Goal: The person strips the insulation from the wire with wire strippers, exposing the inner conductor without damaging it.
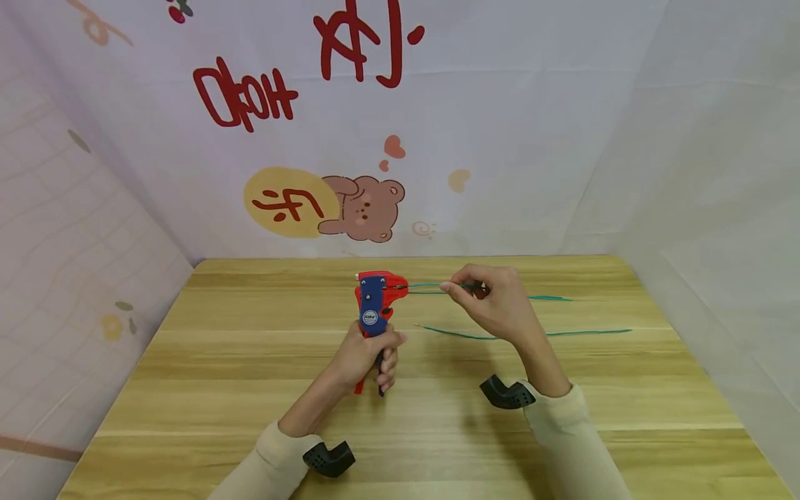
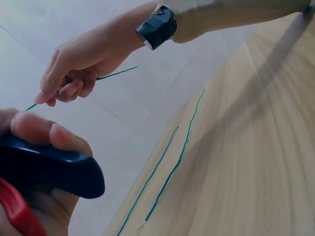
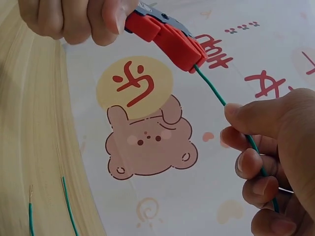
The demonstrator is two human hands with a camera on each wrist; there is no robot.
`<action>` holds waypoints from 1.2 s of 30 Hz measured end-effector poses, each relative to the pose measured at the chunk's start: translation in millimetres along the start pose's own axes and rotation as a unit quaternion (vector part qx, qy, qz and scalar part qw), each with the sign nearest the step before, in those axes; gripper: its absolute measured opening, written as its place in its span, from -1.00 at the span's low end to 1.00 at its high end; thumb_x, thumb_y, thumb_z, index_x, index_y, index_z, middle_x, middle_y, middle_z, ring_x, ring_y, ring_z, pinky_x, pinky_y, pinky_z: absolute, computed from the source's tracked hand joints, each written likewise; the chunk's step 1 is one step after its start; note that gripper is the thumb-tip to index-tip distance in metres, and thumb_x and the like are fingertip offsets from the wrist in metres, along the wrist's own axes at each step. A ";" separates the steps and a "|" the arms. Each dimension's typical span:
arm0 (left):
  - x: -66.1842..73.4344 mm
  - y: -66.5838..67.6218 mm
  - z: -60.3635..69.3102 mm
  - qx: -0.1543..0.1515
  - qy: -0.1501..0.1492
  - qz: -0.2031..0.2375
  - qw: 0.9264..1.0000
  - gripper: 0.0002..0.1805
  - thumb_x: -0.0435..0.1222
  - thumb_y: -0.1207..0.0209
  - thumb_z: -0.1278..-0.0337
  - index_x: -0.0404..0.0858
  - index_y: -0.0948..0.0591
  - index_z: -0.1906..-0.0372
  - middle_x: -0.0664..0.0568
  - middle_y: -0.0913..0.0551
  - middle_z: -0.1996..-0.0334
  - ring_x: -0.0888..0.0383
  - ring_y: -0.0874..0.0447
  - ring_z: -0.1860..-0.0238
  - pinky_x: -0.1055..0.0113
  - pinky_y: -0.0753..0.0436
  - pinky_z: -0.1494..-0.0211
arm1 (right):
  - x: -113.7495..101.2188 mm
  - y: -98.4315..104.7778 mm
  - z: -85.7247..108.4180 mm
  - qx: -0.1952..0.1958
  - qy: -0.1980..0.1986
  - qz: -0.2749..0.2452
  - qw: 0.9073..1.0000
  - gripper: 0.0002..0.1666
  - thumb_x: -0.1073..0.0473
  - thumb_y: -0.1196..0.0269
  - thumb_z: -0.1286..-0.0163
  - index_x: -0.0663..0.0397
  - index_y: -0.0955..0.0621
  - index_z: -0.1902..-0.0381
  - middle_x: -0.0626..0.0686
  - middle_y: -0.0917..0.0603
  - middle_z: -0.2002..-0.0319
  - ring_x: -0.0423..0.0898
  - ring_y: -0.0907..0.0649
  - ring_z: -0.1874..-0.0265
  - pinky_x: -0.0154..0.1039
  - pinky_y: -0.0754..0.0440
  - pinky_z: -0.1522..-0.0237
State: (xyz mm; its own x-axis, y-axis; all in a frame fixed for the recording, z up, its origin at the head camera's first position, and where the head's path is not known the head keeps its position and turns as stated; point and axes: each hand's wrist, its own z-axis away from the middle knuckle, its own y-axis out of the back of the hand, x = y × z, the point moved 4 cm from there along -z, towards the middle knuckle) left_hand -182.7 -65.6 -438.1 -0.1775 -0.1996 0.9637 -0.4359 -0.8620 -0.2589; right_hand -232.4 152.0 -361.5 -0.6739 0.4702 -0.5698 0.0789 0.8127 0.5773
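My left hand grips the handles of a red-and-blue wire stripper, held upright above the table. One end of a green wire enters the red head of the stripper; how far in it reaches is hidden. Just to the right, my right hand pinches that wire between thumb and fingers, and its tail runs back under the curled fingers. Below, a second green wire lies on the table with bare strands at its left end. A third green wire lies beside it.
The wooden table ends at a printed white cloth behind, with more pale cloth at both sides. A black wrist device sits at my right cuff, and another black device at my left.
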 end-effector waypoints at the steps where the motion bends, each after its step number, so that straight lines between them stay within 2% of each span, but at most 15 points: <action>1: 0.4 0.5 -0.1 0.002 -0.004 -0.007 1.000 -0.61 -0.32 -0.11 -0.43 -0.28 -0.39 0.60 0.08 -0.50 0.78 0.14 -0.48 0.80 0.27 -0.61 0.67 | -0.4 -0.2 -0.1 0.002 0.002 0.002 1.000 -0.89 0.12 -0.44 -0.34 -0.14 -0.74 0.42 -0.20 -0.61 0.59 -0.26 -0.35 0.70 -0.42 -0.28 0.63; 3: 0.6 1.4 -0.5 0.009 -0.006 -0.017 1.000 -0.59 -0.30 -0.12 -0.44 -0.31 -0.41 0.61 0.06 -0.55 0.75 0.13 -0.54 0.77 0.28 -0.64 0.66 | -0.7 -0.4 -0.4 0.005 0.006 0.004 1.000 -0.88 0.12 -0.44 -0.33 -0.14 -0.74 0.43 -0.20 -0.60 0.59 -0.26 -0.35 0.70 -0.42 -0.29 0.62; 7: -1.4 1.8 -0.5 0.016 0.005 -0.008 1.000 -0.59 -0.24 -0.20 -0.40 -0.32 -0.43 0.59 0.05 -0.55 0.75 0.14 -0.58 0.76 0.27 -0.67 0.65 | -1.0 -1.1 -0.6 0.012 0.006 0.003 1.000 -0.87 0.14 -0.45 -0.32 -0.11 -0.74 0.45 -0.19 -0.60 0.60 -0.26 -0.35 0.69 -0.42 -0.28 0.61; 12: -5.3 0.0 -1.6 0.023 -0.009 -0.009 1.000 -0.65 -0.31 -0.30 -0.30 -0.33 -0.43 0.53 0.05 -0.54 0.76 0.15 -0.60 0.79 0.24 -0.66 0.69 | -1.9 -3.8 -1.2 0.017 0.006 0.001 1.000 -0.87 0.17 -0.45 -0.31 -0.05 -0.74 0.46 -0.18 -0.57 0.62 -0.26 -0.34 0.69 -0.42 -0.28 0.62; 16: -8.6 -3.2 -0.8 0.031 -0.011 -0.007 0.999 -0.72 -0.45 -0.20 -0.23 -0.30 -0.40 0.55 0.06 -0.50 0.76 0.18 -0.58 0.80 0.26 -0.63 0.74 | -2.2 -5.4 -0.8 0.020 0.004 -0.004 1.000 -0.88 0.20 -0.45 -0.31 -0.04 -0.74 0.44 -0.18 -0.55 0.63 -0.27 -0.33 0.70 -0.43 -0.26 0.62; 21: -8.5 -6.9 0.8 0.018 -0.027 0.007 0.999 -0.75 -0.54 -0.08 -0.14 -0.29 -0.35 0.58 0.06 -0.44 0.75 0.21 -0.55 0.81 0.31 -0.58 0.78 | -3.0 -7.4 -0.6 0.026 0.008 -0.017 0.999 -0.88 0.24 -0.44 -0.31 -0.06 -0.74 0.43 -0.18 -0.55 0.63 -0.29 -0.31 0.71 -0.44 -0.24 0.64; 24: -8.2 -7.6 0.2 0.020 -0.030 0.013 0.999 -0.72 -0.56 -0.06 -0.12 -0.29 -0.33 0.61 0.06 -0.42 0.77 0.21 -0.51 0.84 0.34 -0.53 0.80 | -3.8 -7.8 -0.5 0.031 0.017 -0.017 0.999 -0.88 0.25 -0.44 -0.30 -0.05 -0.74 0.43 -0.18 -0.55 0.64 -0.30 -0.31 0.72 -0.44 -0.24 0.64; 29: -9.8 -5.8 -0.8 0.033 -0.019 0.011 0.999 -0.71 -0.56 -0.05 -0.12 -0.30 -0.31 0.63 0.07 -0.41 0.78 0.20 -0.47 0.87 0.35 -0.50 0.82 | -4.1 -10.7 -0.5 0.035 0.029 -0.016 0.999 -0.88 0.26 -0.44 -0.30 -0.04 -0.74 0.43 -0.19 -0.54 0.64 -0.30 -0.31 0.72 -0.45 -0.24 0.65; 36: -8.7 -4.6 -0.4 0.035 -0.021 0.006 0.999 -0.69 -0.56 -0.05 -0.10 -0.31 -0.29 0.66 0.06 -0.40 0.81 0.22 -0.45 0.89 0.37 -0.46 0.84 | -2.7 -11.5 -0.2 0.037 0.039 -0.013 0.998 -0.88 0.27 -0.44 -0.29 -0.06 -0.74 0.42 -0.19 -0.53 0.65 -0.31 -0.30 0.73 -0.45 -0.23 0.65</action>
State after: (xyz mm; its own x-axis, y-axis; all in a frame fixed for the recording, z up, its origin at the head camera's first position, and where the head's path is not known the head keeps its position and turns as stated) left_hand -179.4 -59.7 -445.3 -0.1448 -0.2277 0.9629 -0.3706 -0.8898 -0.2662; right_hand -231.6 141.3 -366.4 -0.7309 0.4227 -0.5358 0.1120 0.8487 0.5169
